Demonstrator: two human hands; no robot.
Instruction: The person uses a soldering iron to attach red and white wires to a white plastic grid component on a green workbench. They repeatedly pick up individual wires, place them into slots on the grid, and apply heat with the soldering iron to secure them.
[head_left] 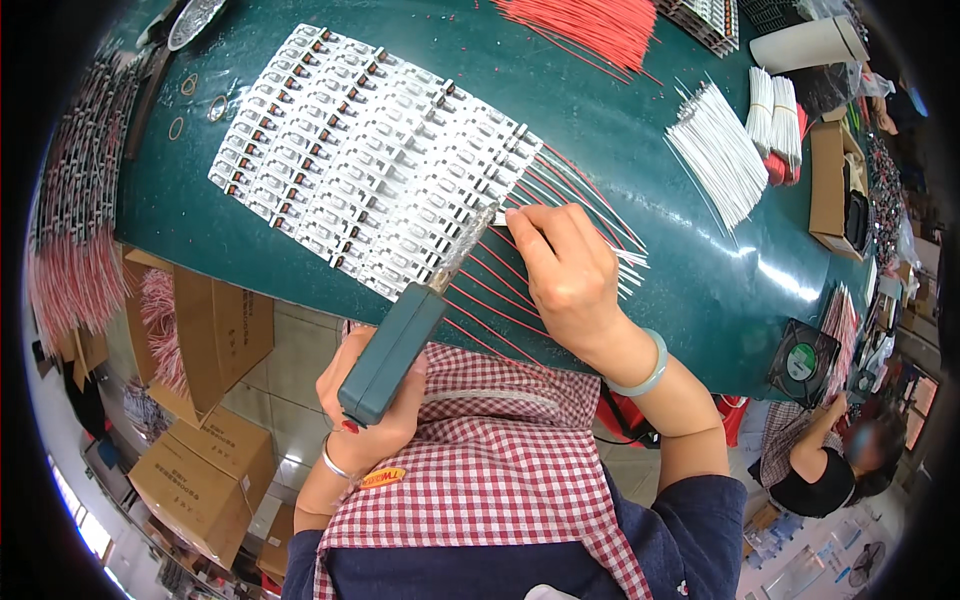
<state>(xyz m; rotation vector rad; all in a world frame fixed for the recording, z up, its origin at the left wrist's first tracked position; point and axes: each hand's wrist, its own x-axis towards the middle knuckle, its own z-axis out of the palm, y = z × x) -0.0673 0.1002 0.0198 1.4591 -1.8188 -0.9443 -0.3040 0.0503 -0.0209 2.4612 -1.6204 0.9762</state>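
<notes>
My left hand (385, 405) is closed around a dark green, block-shaped hand tool (393, 352) with a long, crusted silver tip (468, 248). That tip reaches the right edge of a sheet of white modules (370, 150) set in rows. Close to the end of the tip, my right hand (570, 265) pinches a short white wire end (502, 217) between thumb and forefinger. Red wires (500, 285) and white wires (625, 262) fan out to the right from the sheet's edge, some passing under my right hand.
Loose red wires (590, 30) and white wires (715, 155) lie on the green table (690, 310). A small fan (800, 360) stands at its right edge. Finished wired strips (85, 200) hang at left above cardboard boxes (205, 480). Another person (830, 460) sits at right.
</notes>
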